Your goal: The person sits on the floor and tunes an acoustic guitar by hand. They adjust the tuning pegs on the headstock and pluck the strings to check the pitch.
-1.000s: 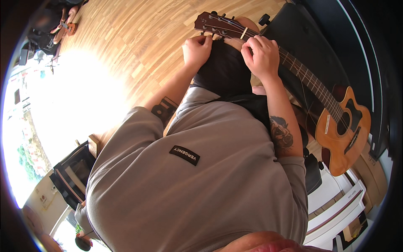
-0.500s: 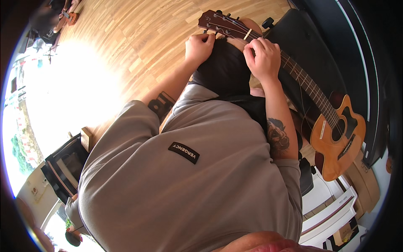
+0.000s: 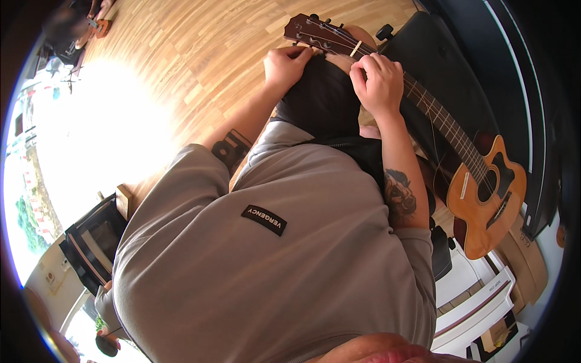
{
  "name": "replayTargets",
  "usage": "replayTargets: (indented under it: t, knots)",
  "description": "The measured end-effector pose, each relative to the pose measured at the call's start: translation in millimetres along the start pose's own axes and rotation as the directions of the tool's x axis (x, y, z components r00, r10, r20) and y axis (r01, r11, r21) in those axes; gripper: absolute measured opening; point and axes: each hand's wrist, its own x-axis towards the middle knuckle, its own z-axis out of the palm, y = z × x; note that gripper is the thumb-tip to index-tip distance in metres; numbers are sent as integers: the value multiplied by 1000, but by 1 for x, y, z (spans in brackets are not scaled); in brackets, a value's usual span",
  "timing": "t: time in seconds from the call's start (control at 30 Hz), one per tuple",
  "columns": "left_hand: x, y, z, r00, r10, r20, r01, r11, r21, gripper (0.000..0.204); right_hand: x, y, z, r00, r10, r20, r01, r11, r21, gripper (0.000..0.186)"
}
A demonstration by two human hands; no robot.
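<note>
An acoustic guitar (image 3: 478, 209) with a pale orange top slants from the right side up to the top middle, its dark headstock (image 3: 318, 34) at the far end. My left hand (image 3: 284, 66) is at the near edge of that headstock, thumb and forefinger pinched on a tuning peg (image 3: 313, 49) they mostly cover. Beside the nut (image 3: 356, 48), my right hand (image 3: 380, 81) is closed with its fingertips together, apparently on a thin guitar string. A loose string bows away from the neck (image 3: 445, 121) below that hand. Black cloth covers my leg under both hands.
A black padded bench (image 3: 445, 66) lies under the guitar neck. Right of it runs a long black piece of furniture (image 3: 514, 72). A white keyboard instrument (image 3: 478, 308) stands at lower right. Another person (image 3: 66, 36) holds a small stringed instrument at upper left, near a bright window.
My left hand has turned slightly at the wrist, its thumb and forefinger reaching a little further toward the peg. My right hand and the guitar are nearly still.
</note>
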Motion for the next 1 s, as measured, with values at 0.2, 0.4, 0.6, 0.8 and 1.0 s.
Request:
replayTargets:
  t: [0.2,0.4,0.6,0.8,1.0]
  knots:
    - [-4,4,1,986,165,-34,-155,968,198,33,1,-1,1,1000,5,0,-5,1000,10,16]
    - [9,-9,3,997,-80,-5,80,992,102,33,2,-1,2,1000,-8,-10,8,1000,11,17]
    - [2,-5,0,999,22,-39,-22,1000,5,33,1,0,2,1000,-6,-15,6,1000,12,18]
    - [2,-9,4,983,173,-63,-164,978,130,37,2,-1,1,1000,-5,-10,6,1000,18,18]
    - [3,12,0,972,225,70,-235,911,338,37,-1,1,2,1000,6,7,-6,1000,13,18]
